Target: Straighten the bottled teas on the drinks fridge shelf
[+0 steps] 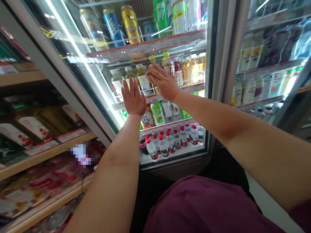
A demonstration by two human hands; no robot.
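Note:
My left hand lies flat with its fingers stretched up against the glass door of a lit drinks cooler. To its upper right, my right hand is laid flat on the same glass, fingers extended and pointing left. A small crumpled, pale brown patch shows at the right fingertips; I cannot tell whether it is a cloth or a reflection. Behind the glass, near both hands, stand juice bottles and a green-and-white carton.
Tall cans fill the upper cooler shelf, and red-capped water bottles stand at the bottom. At left are wooden-edged shelves of packaged goods. Another cooler with bottles is at right. A purple shirt shows below.

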